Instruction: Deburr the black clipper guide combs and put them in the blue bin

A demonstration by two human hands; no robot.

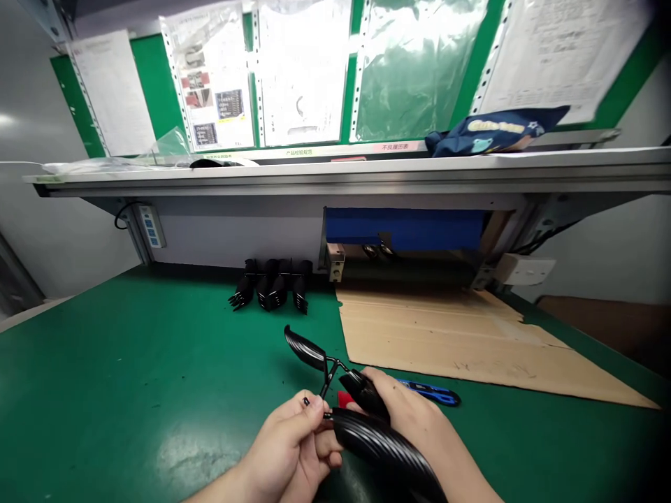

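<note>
Several glossy black, ribbed curved plastic parts (388,447) are joined by a thin branching black runner (329,377), low in the middle of the head view. The thumb and fingers of my left hand (298,443) are closed in a pinch on the runner, beside the near part's narrow end. My right hand (419,419) is wrapped round another curved part (367,395), its fingers mostly hidden behind the black plastic. One more part (305,349) sticks out to the far left, away from both hands. A small red object (344,399) shows between the hands, mostly hidden.
On the green tabletop (131,356), a blue and black utility knife (433,393) lies just beyond my right hand. Flattened cardboard (445,342) covers the back right. Bundled black pieces (272,283) stand at the back, under a shelf (293,183) that crosses the view.
</note>
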